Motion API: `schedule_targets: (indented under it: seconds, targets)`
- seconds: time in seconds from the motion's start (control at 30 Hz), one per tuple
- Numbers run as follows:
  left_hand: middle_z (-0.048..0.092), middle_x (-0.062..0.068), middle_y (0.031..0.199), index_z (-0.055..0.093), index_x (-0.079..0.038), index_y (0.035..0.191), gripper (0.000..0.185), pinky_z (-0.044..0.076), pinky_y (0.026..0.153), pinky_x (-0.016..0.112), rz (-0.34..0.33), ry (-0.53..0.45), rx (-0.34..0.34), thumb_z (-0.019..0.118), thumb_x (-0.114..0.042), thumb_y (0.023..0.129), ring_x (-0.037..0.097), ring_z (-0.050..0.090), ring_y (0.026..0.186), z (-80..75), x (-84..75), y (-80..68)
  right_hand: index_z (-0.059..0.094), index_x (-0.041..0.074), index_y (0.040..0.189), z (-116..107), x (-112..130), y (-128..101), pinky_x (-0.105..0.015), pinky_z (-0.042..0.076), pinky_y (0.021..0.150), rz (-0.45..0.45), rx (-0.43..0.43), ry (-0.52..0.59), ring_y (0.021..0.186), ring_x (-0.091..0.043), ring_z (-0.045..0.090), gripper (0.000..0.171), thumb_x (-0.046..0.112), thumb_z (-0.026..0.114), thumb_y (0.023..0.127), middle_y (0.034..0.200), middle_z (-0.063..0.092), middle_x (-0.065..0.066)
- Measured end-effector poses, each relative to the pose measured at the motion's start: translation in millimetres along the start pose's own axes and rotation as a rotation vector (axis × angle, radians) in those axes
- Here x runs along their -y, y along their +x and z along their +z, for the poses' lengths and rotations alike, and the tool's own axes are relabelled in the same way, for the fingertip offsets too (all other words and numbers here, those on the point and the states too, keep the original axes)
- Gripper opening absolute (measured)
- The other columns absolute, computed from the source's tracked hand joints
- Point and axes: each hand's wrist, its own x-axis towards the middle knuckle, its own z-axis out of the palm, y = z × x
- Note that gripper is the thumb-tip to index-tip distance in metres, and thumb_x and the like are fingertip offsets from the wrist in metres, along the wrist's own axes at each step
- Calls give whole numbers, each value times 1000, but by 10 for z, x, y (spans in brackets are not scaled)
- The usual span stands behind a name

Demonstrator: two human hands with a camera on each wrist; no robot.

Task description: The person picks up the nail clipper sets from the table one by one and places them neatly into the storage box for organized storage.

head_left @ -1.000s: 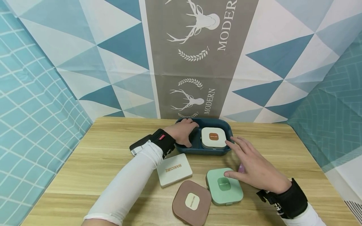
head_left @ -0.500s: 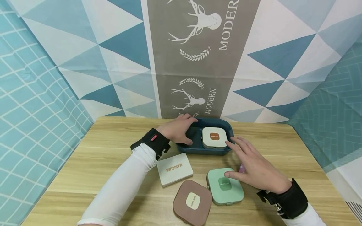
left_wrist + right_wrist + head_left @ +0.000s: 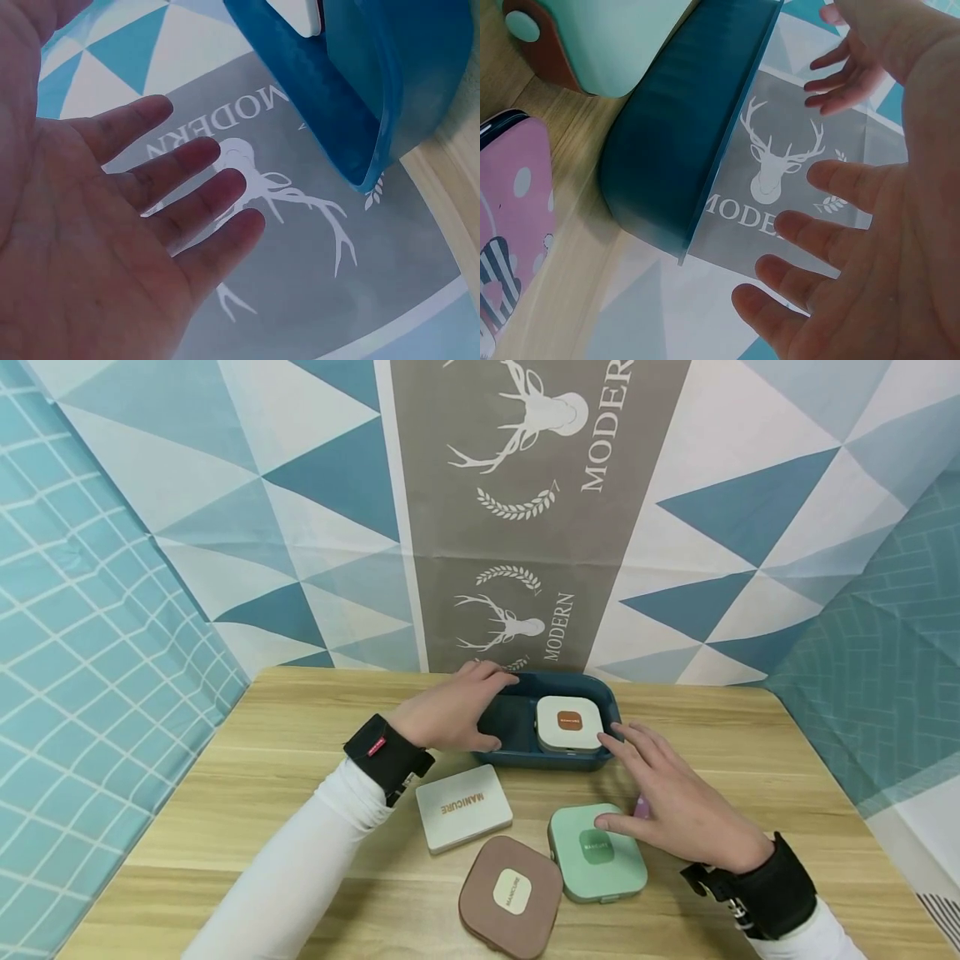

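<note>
My left hand (image 3: 453, 710) is at the left end of a dark blue plastic tray (image 3: 555, 762), fingers spread and nothing gripped. In the left wrist view its palm (image 3: 90, 225) faces the camera, a little apart from the tray's end. Inside the tray, on the right, lies a square white manicure case (image 3: 568, 723) with an orange label. My right hand (image 3: 675, 793) hovers by the tray's right end, fingers extended, its thumb overlapping a mint green manicure case (image 3: 596, 864). In the right wrist view those fingers (image 3: 769, 311) hold nothing.
In front of the tray lie a white rectangular manicure box (image 3: 465, 808) and a brown manicure case (image 3: 510, 897) beside the green one. A pink dotted case (image 3: 517, 202) lies under my right hand's reach. A patterned backdrop (image 3: 525, 527) rises behind the table.
My left hand has drawn back leftward from over the tray toward its left end, uncovering more of the inside. A black and grey item left of it is now hidden behind the wristband. The right hand stays put.
</note>
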Motion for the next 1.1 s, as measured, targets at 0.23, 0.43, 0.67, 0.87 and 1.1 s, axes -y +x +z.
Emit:
schedule_targets:
  seconds: [0.23,0.43,0.67,0.87,1.1]
  targets:
    - [44,11,157,42,-8,161,89,42,116,42,42,0,-65,87,-34,88,29,42,141,-34,-26,-217,35,12,166,6,10,7,-71,35,114,1,5,-3,156,-45,23,108,75,72,86,170,29,-17]
    - [42,11,160,41,-12,163,91,40,119,43,17,2,-92,85,-39,89,28,40,146,-32,-59,-382,34,14,167,11,20,6,-73,35,113,2,7,8,156,-44,22,108,74,73,86,170,28,-16]
    - [39,14,163,41,-13,164,92,38,121,49,-11,-10,-112,84,-47,89,31,37,150,16,-54,-591,34,14,167,8,31,4,-71,37,113,1,13,15,156,-44,22,109,74,73,85,171,28,-16]
    - [40,13,163,40,-14,164,93,38,120,51,-13,-18,-137,82,-51,90,31,39,149,94,-45,-758,35,14,166,4,43,-3,-72,38,112,-2,13,14,155,-46,23,109,73,75,84,170,29,-16]
    - [42,11,161,40,-13,164,94,34,121,50,26,-14,-192,80,-54,90,29,39,147,203,-39,-941,34,15,167,-1,50,-8,-73,37,112,-6,16,22,155,-46,24,109,71,78,84,170,29,-16]
